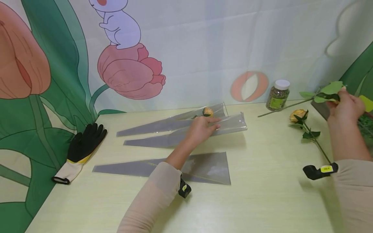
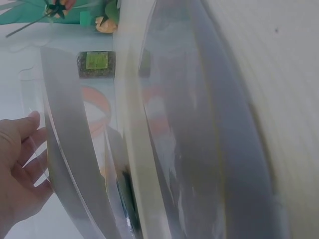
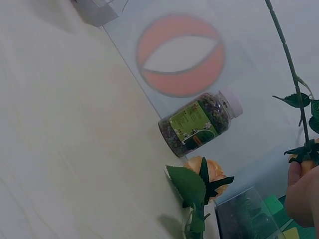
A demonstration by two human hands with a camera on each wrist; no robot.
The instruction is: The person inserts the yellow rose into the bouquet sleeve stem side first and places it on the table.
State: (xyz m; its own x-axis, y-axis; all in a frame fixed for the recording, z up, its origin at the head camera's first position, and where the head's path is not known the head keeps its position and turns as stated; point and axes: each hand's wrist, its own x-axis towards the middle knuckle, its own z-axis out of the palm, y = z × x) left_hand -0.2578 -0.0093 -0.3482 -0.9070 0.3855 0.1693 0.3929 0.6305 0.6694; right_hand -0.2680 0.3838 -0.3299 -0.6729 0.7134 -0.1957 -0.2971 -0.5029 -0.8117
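The middle clear sleeve [image 1: 231,124] is slanting near the middle of the surface's back edge, its wide end facing right and rising a little. The left hand [image 1: 201,129] is pinching it near that end, thumb and fingers closing on the film. If the thin walls are clinging together there, a stem could be catching on the rim or sliding outside; pinching harder could be creasing the mouth.

The right hand [image 1: 346,105] is holding a rose by its head, near the back right corner, its stem [image 1: 287,107] pointing left towards the sleeve. Squeezing could be crushing petals or loosening the head, and the leaves [image 1: 330,92] could be snagging on the film's edge. The stem tip is hanging well apart from the sleeve's mouth, so a long swing could be missing it.

By the back edge, the jar [image 1: 277,95] is standing close to that path; a low sweep could be tipping it. Just behind the held sleeve, another sleeve [image 1: 145,127] is lying with a rose [image 1: 208,112] inside, where a nudge could be shifting both. A loose rose [image 1: 298,115] is lying towards the right edge, its stem running near the right wrist's camera [image 1: 320,170], which could be dragging it. The front sleeve [image 1: 209,166] is lying flat, and a glove [image 1: 80,152] is resting along the left edge.
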